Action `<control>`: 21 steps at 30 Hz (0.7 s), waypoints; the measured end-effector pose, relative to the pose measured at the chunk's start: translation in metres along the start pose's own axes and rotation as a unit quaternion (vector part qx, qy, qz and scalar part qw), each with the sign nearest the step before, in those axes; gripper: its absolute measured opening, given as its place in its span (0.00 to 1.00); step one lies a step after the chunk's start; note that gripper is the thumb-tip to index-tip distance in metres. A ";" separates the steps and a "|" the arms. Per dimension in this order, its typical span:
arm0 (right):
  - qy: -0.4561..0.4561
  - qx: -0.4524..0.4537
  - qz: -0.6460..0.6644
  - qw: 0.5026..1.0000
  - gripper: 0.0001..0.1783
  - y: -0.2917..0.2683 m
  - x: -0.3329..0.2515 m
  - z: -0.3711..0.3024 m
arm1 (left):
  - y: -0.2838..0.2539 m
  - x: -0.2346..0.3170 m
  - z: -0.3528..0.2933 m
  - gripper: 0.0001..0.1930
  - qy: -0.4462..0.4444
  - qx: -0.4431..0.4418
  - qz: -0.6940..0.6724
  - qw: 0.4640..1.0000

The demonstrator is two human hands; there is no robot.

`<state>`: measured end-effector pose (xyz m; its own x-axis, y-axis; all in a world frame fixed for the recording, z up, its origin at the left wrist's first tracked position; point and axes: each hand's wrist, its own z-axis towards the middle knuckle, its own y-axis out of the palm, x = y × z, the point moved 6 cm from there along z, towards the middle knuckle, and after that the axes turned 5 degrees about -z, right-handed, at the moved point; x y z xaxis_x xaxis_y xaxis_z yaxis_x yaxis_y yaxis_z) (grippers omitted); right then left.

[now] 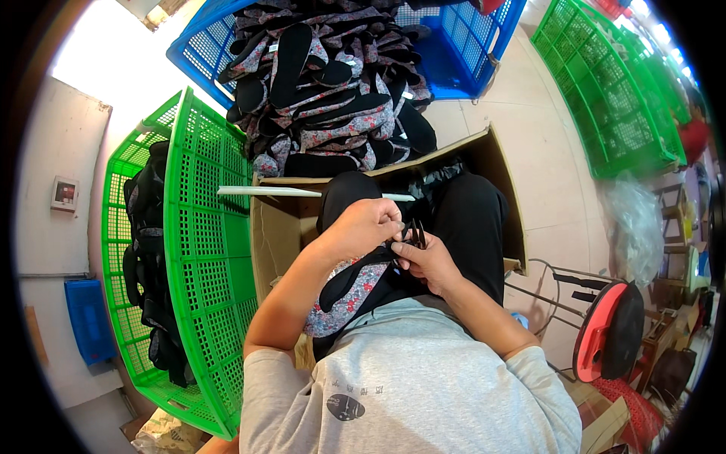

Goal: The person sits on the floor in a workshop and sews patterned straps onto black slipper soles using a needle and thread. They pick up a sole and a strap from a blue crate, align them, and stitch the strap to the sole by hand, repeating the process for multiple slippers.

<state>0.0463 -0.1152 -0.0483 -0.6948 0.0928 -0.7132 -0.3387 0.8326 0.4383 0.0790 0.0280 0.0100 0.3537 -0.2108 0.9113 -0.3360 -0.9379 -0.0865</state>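
I see the sitter's left hand (374, 220) on the torso side of the left knee (349, 189), thumb and fingertips pinched together. Right of that knee, the right hand (428, 261) curls inward close beside its partner, thumb extended. Both elbows bend, and the bare forearms converge toward the knee.

A pale tiled floor (552, 200) spreads below. On it stand an open cardboard box (502, 172), a blue crate (450, 60) and a green crate (605, 94).

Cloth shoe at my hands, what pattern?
The cloth shoe has red flowers on grey, plus black; head view.
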 end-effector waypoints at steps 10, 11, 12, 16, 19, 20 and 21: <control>-0.019 0.067 0.074 0.995 0.11 -0.009 0.005 -0.001 | -0.005 -0.022 -0.005 0.07 0.005 0.052 -0.038 0.998; -0.022 0.068 0.071 0.995 0.11 -0.009 0.004 -0.001 | -0.004 -0.022 -0.010 0.07 -0.019 0.030 -0.001 0.999; -0.025 0.069 0.069 0.995 0.11 -0.008 0.003 -0.002 | -0.004 -0.027 -0.011 0.09 -0.009 0.008 -0.008 1.000; -0.063 0.064 0.025 0.996 0.10 -0.005 -0.006 -0.002 | 0.000 -0.014 -0.017 0.08 0.106 -0.017 0.046 0.993; -0.086 0.021 -0.037 0.995 0.08 -0.008 -0.011 0.001 | 0.002 -0.016 -0.013 0.05 0.119 -0.007 0.081 0.990; -0.082 0.014 -0.039 0.996 0.09 -0.009 -0.015 0.000 | 0.001 -0.018 -0.012 0.04 0.106 0.001 0.063 0.992; -0.078 0.007 -0.040 0.996 0.10 -0.009 -0.021 -0.003 | -0.001 -0.019 -0.011 0.05 0.092 0.010 0.044 0.995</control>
<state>0.0622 -0.1263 -0.0357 -0.5590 0.1088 -0.8220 -0.3785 0.8485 0.3698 0.0632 0.0357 -0.0028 0.1570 -0.2406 0.9578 -0.3404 -0.9236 -0.1762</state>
